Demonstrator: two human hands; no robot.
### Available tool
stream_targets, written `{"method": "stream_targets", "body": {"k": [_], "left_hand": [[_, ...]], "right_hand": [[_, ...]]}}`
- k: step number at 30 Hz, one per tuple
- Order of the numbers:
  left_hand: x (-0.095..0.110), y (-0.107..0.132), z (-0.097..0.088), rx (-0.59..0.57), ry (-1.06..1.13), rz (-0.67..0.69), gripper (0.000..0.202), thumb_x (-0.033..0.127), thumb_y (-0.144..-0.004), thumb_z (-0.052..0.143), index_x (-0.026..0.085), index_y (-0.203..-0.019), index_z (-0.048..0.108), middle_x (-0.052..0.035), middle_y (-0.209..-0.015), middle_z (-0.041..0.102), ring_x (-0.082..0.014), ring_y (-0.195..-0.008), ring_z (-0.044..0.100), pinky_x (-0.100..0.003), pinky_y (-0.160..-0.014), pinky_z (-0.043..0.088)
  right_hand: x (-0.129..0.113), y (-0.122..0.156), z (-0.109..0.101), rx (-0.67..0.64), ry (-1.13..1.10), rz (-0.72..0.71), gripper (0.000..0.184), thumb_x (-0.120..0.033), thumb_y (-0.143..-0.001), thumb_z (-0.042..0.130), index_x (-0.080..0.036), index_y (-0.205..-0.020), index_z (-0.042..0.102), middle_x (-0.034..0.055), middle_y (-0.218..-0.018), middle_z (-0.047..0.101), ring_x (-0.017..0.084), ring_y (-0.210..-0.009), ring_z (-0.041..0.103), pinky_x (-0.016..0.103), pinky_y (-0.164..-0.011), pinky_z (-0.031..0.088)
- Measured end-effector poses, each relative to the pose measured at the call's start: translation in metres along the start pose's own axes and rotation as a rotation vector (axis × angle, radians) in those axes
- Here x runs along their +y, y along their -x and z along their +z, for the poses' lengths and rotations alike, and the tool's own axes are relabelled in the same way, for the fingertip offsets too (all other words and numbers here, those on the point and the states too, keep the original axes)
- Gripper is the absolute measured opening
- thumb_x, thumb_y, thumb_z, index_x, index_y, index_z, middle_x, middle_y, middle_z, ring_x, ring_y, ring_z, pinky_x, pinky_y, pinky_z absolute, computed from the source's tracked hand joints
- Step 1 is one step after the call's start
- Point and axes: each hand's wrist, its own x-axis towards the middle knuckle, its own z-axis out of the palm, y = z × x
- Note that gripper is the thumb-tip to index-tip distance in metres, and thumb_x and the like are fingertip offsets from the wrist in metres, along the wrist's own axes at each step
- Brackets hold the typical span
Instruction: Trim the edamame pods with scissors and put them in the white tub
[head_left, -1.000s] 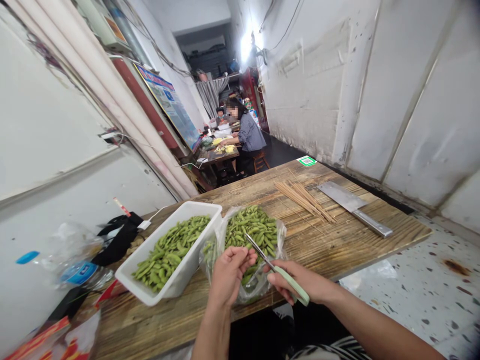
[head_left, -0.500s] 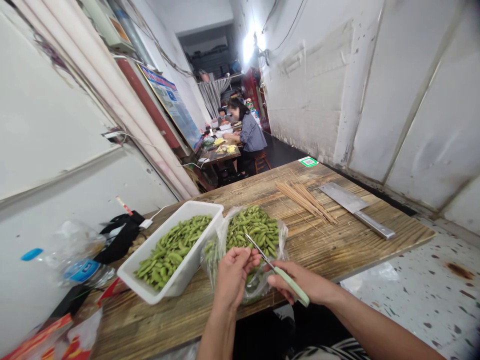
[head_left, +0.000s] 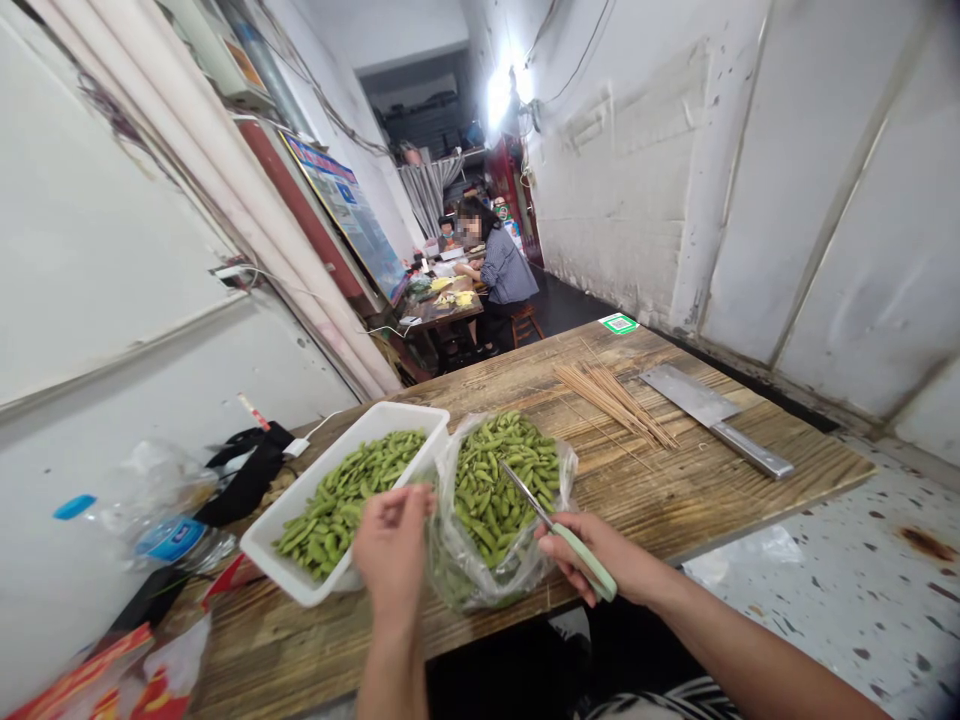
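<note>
My right hand (head_left: 596, 548) is closed round the pale green handles of a pair of scissors (head_left: 576, 552). Their blades lie together or nearly so, pointing up and left over the edamame pods (head_left: 502, 480) in a clear plastic bag (head_left: 469, 595). At the right long side of a white plastic tray (head_left: 259, 572), my left hand (head_left: 394, 540) is raised with its fingers curled in, slightly blurred. Whatever it may hold is hidden. More edamame pods (head_left: 360, 490) fill the tray's bottom in a thick layer.
On the wooden table (head_left: 615, 520), thin bamboo skewers (head_left: 615, 400) and a cleaver (head_left: 701, 405) lie to the right. A plastic bottle (head_left: 176, 540), a black cloth-like item (head_left: 240, 470) and red packaging (head_left: 97, 675) crowd the left. Farther back, a person in stripes (head_left: 506, 265) sits at another table.
My left hand has moved left, from beside the scissor blades over the bag to the tray's edge. The right hand with the scissors has stayed nearly in place.
</note>
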Motion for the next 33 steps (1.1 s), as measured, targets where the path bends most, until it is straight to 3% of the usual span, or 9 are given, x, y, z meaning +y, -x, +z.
{"method": "stream_targets", "body": {"k": [1,2,5,10,15,19,22,28,33], "left_hand": [[-0.001,-0.012,-0.011,0.105,-0.201,0.111,0.029,0.039,-0.075,0.062,0.016,-0.092,0.064,-0.0089,-0.091,0.071,-0.0239,-0.086,0.066,-0.043,-0.084,0.051],[-0.002,-0.022,-0.019,0.124,-0.413,0.209,0.028,0.037,-0.076,0.060,0.017,-0.095,0.066,-0.0118,-0.103,0.069,-0.0277,-0.099,0.063,-0.047,-0.091,0.046],[-0.001,-0.031,-0.024,0.040,-0.828,0.406,0.028,0.035,-0.081,0.056,0.018,-0.097,0.071,-0.0165,-0.126,0.059,-0.0345,-0.116,0.053,-0.054,-0.099,0.035],[-0.003,0.009,0.016,-0.359,-0.924,0.613,0.013,0.028,-0.079,0.063,0.024,-0.083,0.074,-0.0118,-0.109,0.066,-0.0313,-0.107,0.053,-0.054,-0.100,0.026],[-0.003,0.023,0.033,-0.450,-1.041,0.559,0.014,0.021,-0.077,0.061,0.023,-0.084,0.074,-0.0118,-0.107,0.063,-0.0330,-0.108,0.049,-0.056,-0.099,0.022],[-0.002,0.019,0.035,-0.481,-1.005,0.565,0.016,0.017,-0.077,0.058,0.023,-0.079,0.073,-0.0118,-0.111,0.064,-0.0328,-0.112,0.049,-0.057,-0.103,0.018],[-0.001,0.017,0.037,-0.464,-0.827,0.519,0.017,0.017,-0.078,0.056,0.022,-0.077,0.073,-0.0110,-0.112,0.067,-0.0322,-0.112,0.051,-0.055,-0.104,0.021],[0.007,0.017,0.037,-0.511,-0.209,0.115,0.015,0.033,-0.071,0.066,0.023,-0.078,0.075,-0.0066,-0.084,0.076,-0.0269,-0.084,0.065,-0.037,-0.083,0.046],[0.016,0.023,0.037,-0.604,-0.132,0.047,0.015,0.034,-0.071,0.067,0.021,-0.070,0.074,-0.0048,-0.076,0.075,-0.0225,-0.076,0.065,-0.029,-0.075,0.047]], "right_hand": [[0.001,-0.001,-0.001,0.015,0.000,0.000,0.046,-0.059,-0.074,0.066,-0.017,-0.087,0.054,-0.0109,-0.049,0.043,0.004,-0.034,0.039,0.013,-0.029,0.036],[0.002,-0.002,-0.002,0.026,-0.003,0.003,0.047,-0.060,-0.074,0.066,-0.017,-0.088,0.055,-0.0109,-0.050,0.043,0.004,-0.034,0.039,0.014,-0.029,0.037],[0.004,-0.003,-0.002,0.041,-0.008,0.007,0.048,-0.060,-0.074,0.066,-0.017,-0.092,0.055,-0.0108,-0.051,0.044,0.004,-0.035,0.039,0.014,-0.029,0.037],[0.003,-0.002,-0.002,0.049,-0.008,0.007,0.048,-0.060,-0.074,0.066,-0.017,-0.092,0.055,-0.0106,-0.052,0.043,0.004,-0.034,0.040,0.014,-0.029,0.037],[0.003,0.002,-0.003,0.024,0.023,0.018,0.048,-0.061,-0.074,0.065,-0.017,-0.090,0.054,-0.0105,-0.051,0.044,0.004,-0.035,0.039,0.013,-0.029,0.037],[0.001,0.003,-0.001,0.005,0.035,0.024,0.049,-0.062,-0.073,0.065,-0.017,-0.088,0.053,-0.0108,-0.049,0.044,0.005,-0.034,0.039,0.014,-0.030,0.036],[0.002,0.003,-0.001,0.001,0.049,0.033,0.049,-0.062,-0.073,0.065,-0.017,-0.089,0.052,-0.0110,-0.050,0.044,0.005,-0.035,0.039,0.014,-0.031,0.036],[0.003,0.007,-0.006,-0.051,0.194,-0.038,0.049,-0.063,-0.080,0.060,-0.017,-0.096,0.052,-0.0093,-0.054,0.045,0.005,-0.041,0.043,0.014,-0.037,0.036],[-0.001,0.008,-0.005,-0.075,0.229,-0.064,0.048,-0.064,-0.080,0.060,-0.017,-0.090,0.052,-0.0087,-0.055,0.044,0.006,-0.042,0.041,0.016,-0.038,0.035]]}}
